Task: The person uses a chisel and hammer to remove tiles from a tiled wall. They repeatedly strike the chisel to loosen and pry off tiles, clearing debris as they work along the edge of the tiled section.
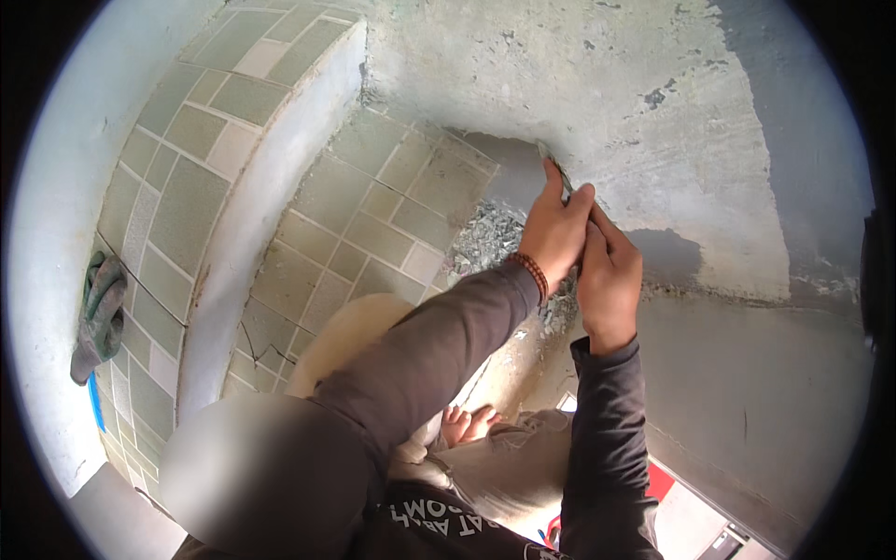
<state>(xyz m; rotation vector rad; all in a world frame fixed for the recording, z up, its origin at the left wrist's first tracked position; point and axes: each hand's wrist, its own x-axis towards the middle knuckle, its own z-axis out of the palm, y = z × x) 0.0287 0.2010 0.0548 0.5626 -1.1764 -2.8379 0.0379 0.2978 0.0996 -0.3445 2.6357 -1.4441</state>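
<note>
A narrow scraper-like hand tool (564,175) slants up against the wall, its tip at the edge of a bare grey patch (514,164) in the pale, flaking wall coating (630,126). My left hand (553,234), with a beaded bracelet at the wrist, holds the tool near its blade, index finger along it. Just to the right and lower, my right hand (610,283) is closed around the handle end, which the fingers mostly hide. Below both hands lies a heap of grey flakes (486,238) along the foot of the wall.
Greenish floor tiles (329,175) spread left of the debris, bounded by a low white kerb (280,161). A dark work glove (101,308) lies at far left, near a blue strip (95,402). Thin wires (262,346) cross the tiles. A bare foot (470,423) is below my arms.
</note>
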